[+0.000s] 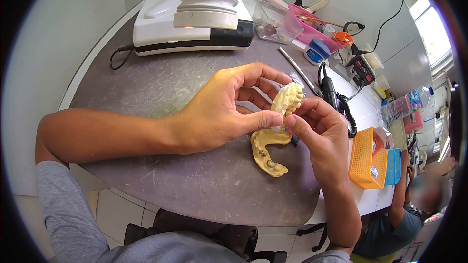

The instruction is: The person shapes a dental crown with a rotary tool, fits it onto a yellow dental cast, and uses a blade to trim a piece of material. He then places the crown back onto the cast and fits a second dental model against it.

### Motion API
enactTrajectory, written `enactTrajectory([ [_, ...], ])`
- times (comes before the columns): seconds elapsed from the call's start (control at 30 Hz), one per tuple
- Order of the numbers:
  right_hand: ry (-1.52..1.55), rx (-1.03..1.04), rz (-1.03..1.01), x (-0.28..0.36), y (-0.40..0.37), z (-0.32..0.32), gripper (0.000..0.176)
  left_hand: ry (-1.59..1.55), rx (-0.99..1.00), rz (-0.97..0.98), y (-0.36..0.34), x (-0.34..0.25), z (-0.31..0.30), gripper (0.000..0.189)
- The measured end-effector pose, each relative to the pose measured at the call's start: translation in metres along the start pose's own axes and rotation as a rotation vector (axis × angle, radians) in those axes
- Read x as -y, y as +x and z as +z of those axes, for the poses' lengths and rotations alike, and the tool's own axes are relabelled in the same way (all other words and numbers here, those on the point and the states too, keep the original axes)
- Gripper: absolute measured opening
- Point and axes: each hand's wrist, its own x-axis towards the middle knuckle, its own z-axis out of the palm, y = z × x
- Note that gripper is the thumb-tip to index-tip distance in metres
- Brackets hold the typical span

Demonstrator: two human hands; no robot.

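Left hand [214,109] and right hand [324,129], fingers part-curled, pinch the cast [285,100] between them, long axis crossing their fingertips.

There are two hands, one left hand [219,109] and one right hand [325,131]. I count two tooth models, one held model [284,100] and one lower model [258,150]. There are two baskets, one yellow basket [361,158] and one blue basket [393,166], plus one pink tub [316,38], one bottle [407,106], one jar [317,52] and one fat hose [207,0].
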Motion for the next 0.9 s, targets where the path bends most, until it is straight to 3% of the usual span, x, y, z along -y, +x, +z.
enactTrajectory([
  [0.9, -0.046, -0.081, -0.116, -0.0046, -0.003, 0.004, 0.024, -0.002, -0.009, 0.008, -0.0003, 0.0012, 0.0001, 0.055],
])
